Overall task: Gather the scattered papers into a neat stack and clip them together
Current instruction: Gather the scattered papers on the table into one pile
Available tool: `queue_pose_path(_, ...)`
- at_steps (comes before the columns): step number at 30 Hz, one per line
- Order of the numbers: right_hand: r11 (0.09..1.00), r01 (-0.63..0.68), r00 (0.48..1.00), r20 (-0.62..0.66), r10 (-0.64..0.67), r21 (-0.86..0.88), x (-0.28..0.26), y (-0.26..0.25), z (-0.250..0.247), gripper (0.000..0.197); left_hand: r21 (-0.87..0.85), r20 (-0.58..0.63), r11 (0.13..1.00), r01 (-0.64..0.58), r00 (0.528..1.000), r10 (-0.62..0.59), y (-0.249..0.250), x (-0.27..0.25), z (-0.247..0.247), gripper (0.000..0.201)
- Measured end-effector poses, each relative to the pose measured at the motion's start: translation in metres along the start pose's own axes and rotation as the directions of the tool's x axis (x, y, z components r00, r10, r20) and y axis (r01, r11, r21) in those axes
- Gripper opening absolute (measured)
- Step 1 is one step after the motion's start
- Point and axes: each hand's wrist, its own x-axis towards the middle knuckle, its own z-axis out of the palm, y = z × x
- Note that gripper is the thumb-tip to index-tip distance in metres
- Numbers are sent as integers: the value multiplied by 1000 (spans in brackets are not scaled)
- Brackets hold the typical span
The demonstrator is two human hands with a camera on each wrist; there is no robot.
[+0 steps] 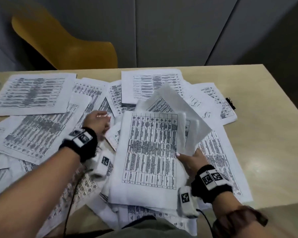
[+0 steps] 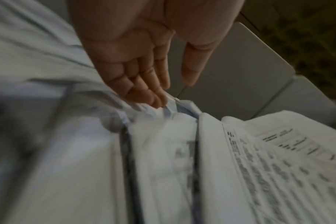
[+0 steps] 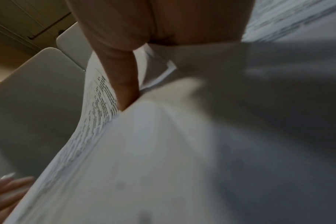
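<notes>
Several printed papers (image 1: 150, 152) form a loose, partly raised bundle at the near middle of the bench (image 1: 265, 143), lying over many more scattered sheets (image 1: 31, 93) that cover most of its surface. The right hand (image 1: 189, 162) grips the bundle's right edge, thumb on the top page and fingers beneath, while the left hand (image 1: 97, 121) has its fingers nearly straight, their tips touching crumpled sheet edges at the bundle's left side. One black binder clip (image 1: 230, 103) lies at the far right edge of the sheets, and a yellow chair (image 1: 62, 43) stands beyond the bench.
</notes>
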Motion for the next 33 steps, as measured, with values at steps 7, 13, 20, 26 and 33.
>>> queue_pose_path(7,1000,-28,1000,-15,28,9,4,8,2,38,77,36,995,58,997,-61,30,87,60,76)
queue_pose_path(13,992,-12,999,-33,16,123,-1,12,-2,36,485,-60,870,93,995,-74,47,69,77,79)
queue_pose_path(20,987,16,996,-88,-2,159,-3,16,-6,40,552,-22,834,-6,1000,21,52,68,86,24)
queue_pose_path(26,984,74,987,-153,-48,163,-2,5,-30,21,133,-64,987,-89,993,98,33,63,52,23)
queue_pose_path(33,974,102,988,-136,-75,202,7,-16,-44,33,309,176,945,-104,983,51,11,39,-17,27)
